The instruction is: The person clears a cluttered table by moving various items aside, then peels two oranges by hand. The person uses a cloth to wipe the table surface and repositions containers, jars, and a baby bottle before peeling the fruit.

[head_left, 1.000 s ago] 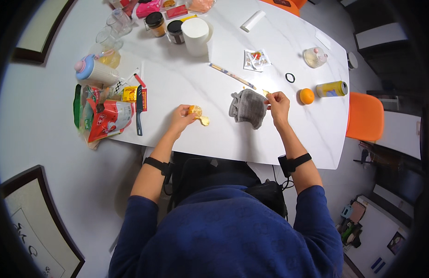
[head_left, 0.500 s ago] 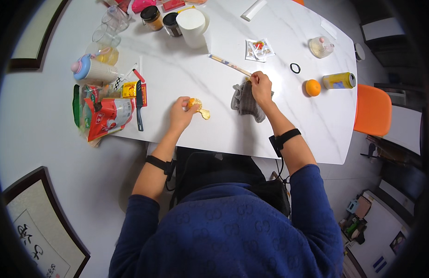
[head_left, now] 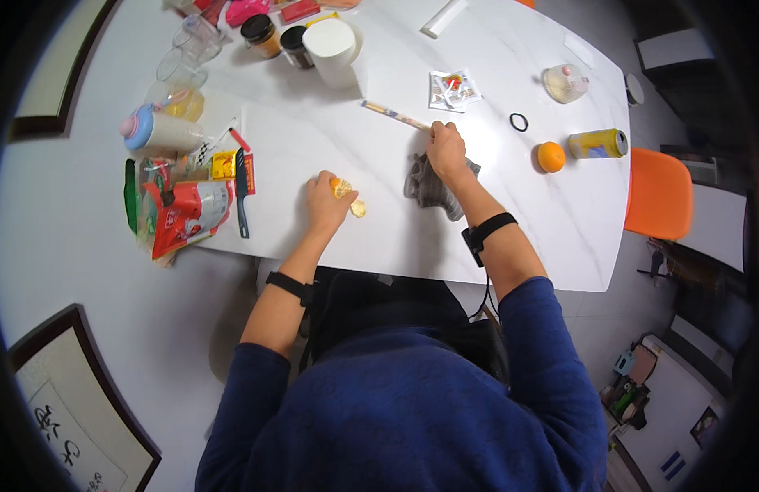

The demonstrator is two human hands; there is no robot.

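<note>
My left hand (head_left: 325, 203) is closed around a partly peeled orange (head_left: 340, 188), whose pale pith and segments show past the fingers. A flap of peel (head_left: 358, 209) sits just beside that hand, close to the tabletop; whether it is still attached is unclear. My right hand (head_left: 448, 154) is closed, its fingertips at the near end of a thin, patterned stick (head_left: 394, 114), possibly chopsticks. The fingers partly cover that end. Below the right hand and wrist lies a crumpled grey cloth (head_left: 433, 190).
A knife (head_left: 242, 197) and a red snack bag (head_left: 191, 215) lie left. Beyond are a blue-lidded bottle (head_left: 160, 131), glasses (head_left: 181, 70), jars (head_left: 260, 37) and a white container (head_left: 334, 56). Sachets (head_left: 455, 88), a whole orange (head_left: 551, 157) and a yellow can (head_left: 597, 144) are right.
The view has shifted slightly. My right hand has edged left and away from me along the stick's end. My left hand has turned, covering more of the orange and its peel.
</note>
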